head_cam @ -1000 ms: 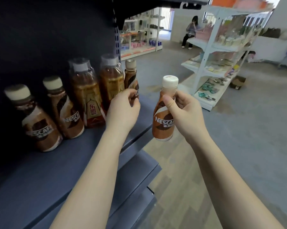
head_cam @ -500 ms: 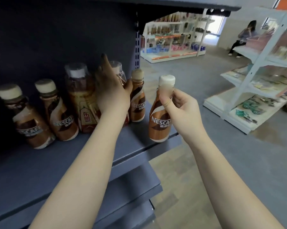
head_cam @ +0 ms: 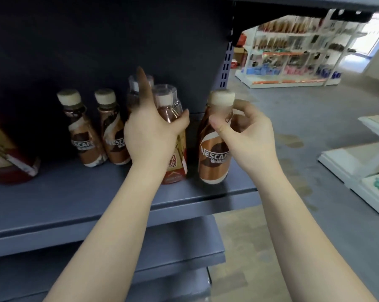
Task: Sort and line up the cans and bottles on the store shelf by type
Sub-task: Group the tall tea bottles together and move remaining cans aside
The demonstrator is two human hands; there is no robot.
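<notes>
My right hand [head_cam: 247,136] grips a brown Nescafe bottle [head_cam: 213,158] by its neck at the right end of the blue-grey shelf [head_cam: 75,203]. Its base is at the shelf surface; I cannot tell if it rests there. My left hand [head_cam: 149,136] is wrapped around a clear-capped tea bottle [head_cam: 175,168] with a red label, just left of the Nescafe bottle. A second tea bottle [head_cam: 132,82] stands behind my raised index finger. Two more Nescafe bottles [head_cam: 83,140] [head_cam: 114,138] stand side by side further left.
A blurred red and tan package [head_cam: 7,160] lies at the shelf's far left. A slotted upright [head_cam: 226,66] ends the shelf on the right. Lower shelves [head_cam: 184,243] jut out below. Across the grey floor stand white store racks [head_cam: 293,51] [head_cam: 358,162].
My view swung left toward the shelf. My right hand brought the Nescafe bottle in over the shelf's right end. My left hand closed around the front tea bottle.
</notes>
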